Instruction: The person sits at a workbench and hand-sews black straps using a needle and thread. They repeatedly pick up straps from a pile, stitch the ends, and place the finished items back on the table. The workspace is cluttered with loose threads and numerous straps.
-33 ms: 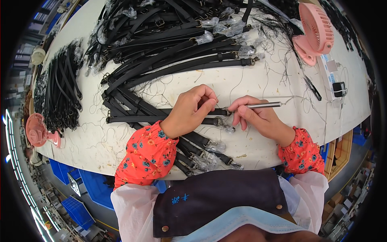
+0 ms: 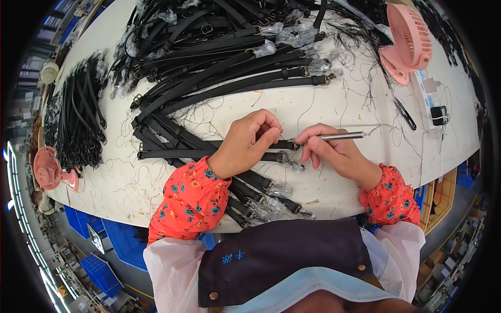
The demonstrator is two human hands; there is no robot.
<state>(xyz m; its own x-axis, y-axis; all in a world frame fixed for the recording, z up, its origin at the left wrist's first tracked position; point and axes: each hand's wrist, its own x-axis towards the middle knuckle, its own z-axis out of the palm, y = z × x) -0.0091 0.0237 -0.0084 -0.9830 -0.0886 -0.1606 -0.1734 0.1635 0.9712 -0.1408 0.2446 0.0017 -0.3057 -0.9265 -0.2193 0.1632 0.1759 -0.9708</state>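
Silver pen-like tool [image 2: 342, 135] was gripped in curled right hand [image 2: 338, 155]; left hand [image 2: 244, 142] was held half-curled at black strap [image 2: 285, 145] (pinched contents couldn't be told).

Two hands [image 2: 244, 143] [image 2: 336, 155], one silver tool [image 2: 342, 136] and two pink fans [image 2: 410, 39] [image 2: 47, 168] show.

Worktop [image 2: 104, 195]: off-white. Beyond its left edge: bright white light strips [image 2: 49, 280]. Past near-left corner: grey floor [image 2: 134, 276], yellow line [image 2: 140, 291]. Below near-right corner: open wooden crate [image 2: 442, 201].
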